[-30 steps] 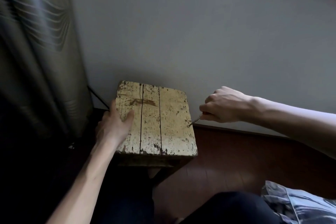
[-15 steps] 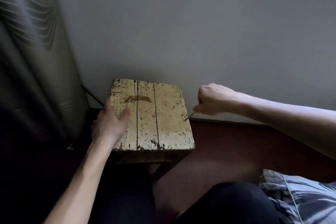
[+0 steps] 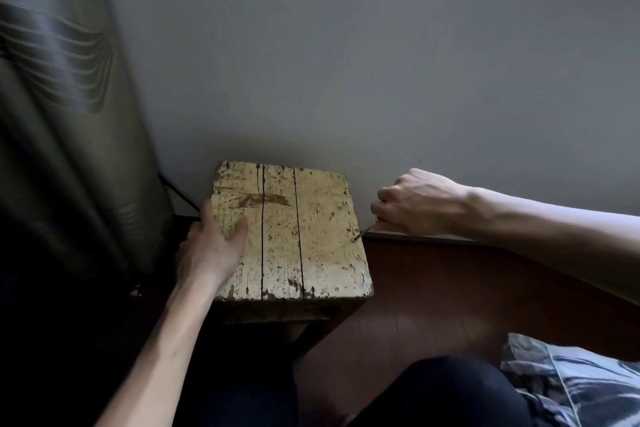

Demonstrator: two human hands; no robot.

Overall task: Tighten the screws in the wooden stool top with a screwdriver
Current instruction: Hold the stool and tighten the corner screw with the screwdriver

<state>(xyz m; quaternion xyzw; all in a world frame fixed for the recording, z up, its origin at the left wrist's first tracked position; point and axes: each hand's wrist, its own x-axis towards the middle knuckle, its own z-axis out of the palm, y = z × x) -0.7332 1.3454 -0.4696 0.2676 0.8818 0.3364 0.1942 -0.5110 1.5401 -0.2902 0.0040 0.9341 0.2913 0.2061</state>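
Mid-tighten: right hand (image 3: 415, 201) fisted round the screwdriver (image 3: 365, 230), tip in a screw (image 3: 355, 238) near the stool (image 3: 294, 218) edge. Left hand (image 3: 211, 246) grips the side. Next, keep pushing down while twisting.

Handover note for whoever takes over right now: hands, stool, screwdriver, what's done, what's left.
Left hand grips the left edge of the wooden stool top, thumb on top.
Right hand grips the screwdriver, tip at a screw near the right edge.
Done: cannot tell how tight any screw is.
Left: finish this screw, then probably the second screw head nearer the front right corner.
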